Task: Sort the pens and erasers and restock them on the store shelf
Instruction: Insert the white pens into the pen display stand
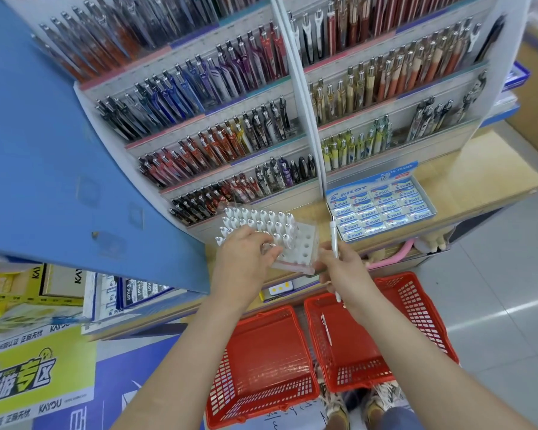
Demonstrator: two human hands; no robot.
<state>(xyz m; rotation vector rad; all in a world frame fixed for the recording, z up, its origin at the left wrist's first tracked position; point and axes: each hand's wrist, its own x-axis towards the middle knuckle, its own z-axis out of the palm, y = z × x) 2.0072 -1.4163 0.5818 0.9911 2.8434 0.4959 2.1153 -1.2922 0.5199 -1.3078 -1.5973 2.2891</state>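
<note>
Shelf (pixel 448 193) front edge: left fingers (pixel 269 251) gripping pen rack (pixel 292 264); right fingers (pixel 327 254) pinching white pen (pixel 334 234), long axis toward shelf back, just right of empty holes (pixel 306 243).

a blue board (pixel 44 144) fills the left, yellow boxes (pixel 10 285) and a kayou sign (pixel 35 377) below it.

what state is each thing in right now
left grip, holds the pen stand
right grip, pinches a white pen upright
pen stand, mostly filled, a few holes empty
eraser box, open, full of erasers
right basket, holds one loose pen
left basket, looks empty
</note>
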